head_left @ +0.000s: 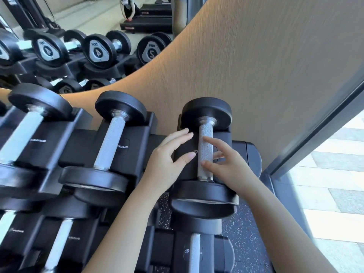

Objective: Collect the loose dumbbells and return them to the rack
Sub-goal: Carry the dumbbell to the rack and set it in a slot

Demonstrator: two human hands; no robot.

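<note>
A small black dumbbell [205, 133] with a knurled silver handle lies in the rightmost cradle on the top tier of the black rack [82, 146]. My left hand [169, 160] hovers just left of its handle with fingers spread, holding nothing. My right hand [226, 160] is at the right side of the handle, fingers apart, fingertips touching or nearly touching the metal. Two more dumbbells [110, 146] sit in the cradles to the left.
A lower tier holds more dumbbells [194, 251]. Behind the rack a tan wall [256, 66] rises beside a mirror [88, 46] that reflects the weights. A dark window frame [315, 138] and bright glass stand at the right. Speckled floor [242, 233] shows below.
</note>
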